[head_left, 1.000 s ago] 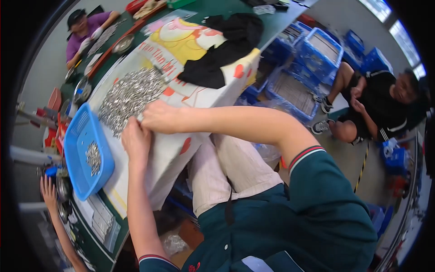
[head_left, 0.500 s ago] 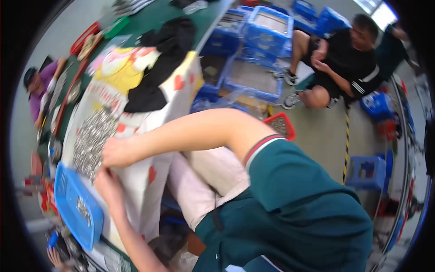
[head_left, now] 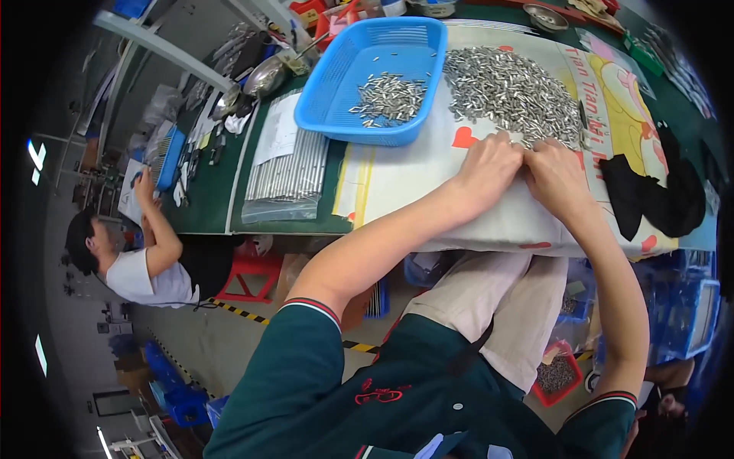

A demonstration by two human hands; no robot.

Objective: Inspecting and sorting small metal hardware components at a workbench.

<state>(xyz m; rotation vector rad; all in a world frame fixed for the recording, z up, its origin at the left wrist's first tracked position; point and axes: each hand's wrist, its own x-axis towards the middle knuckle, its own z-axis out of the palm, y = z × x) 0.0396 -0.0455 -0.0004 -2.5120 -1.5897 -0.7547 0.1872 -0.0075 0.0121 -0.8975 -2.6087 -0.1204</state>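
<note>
My left hand (head_left: 488, 170) and my right hand (head_left: 556, 176) meet at the near edge of a heap of small silver metal pins (head_left: 508, 88). Both have their fingers curled in and pressed together, fingertips close to each other. Whatever they pinch is hidden behind the knuckles. The heap lies on a pale cloth (head_left: 413, 195) printed with red hearts. Left of the heap stands a blue plastic basket (head_left: 317, 115), with a smaller batch of the same metal pins (head_left: 388, 99) on its bottom.
A bundle of long metal rods (head_left: 287, 180) in clear plastic lies left of the basket. Black cloth (head_left: 650, 191) rests at the right. On the floor sits a red tray (head_left: 562, 394) of small parts. A co-worker in white (head_left: 149, 275) sits at the far left.
My view has swung round and levelled, bringing the basket and heap to the upper middle. Both hands stay close together at the heap's edge, fingers still closed.
</note>
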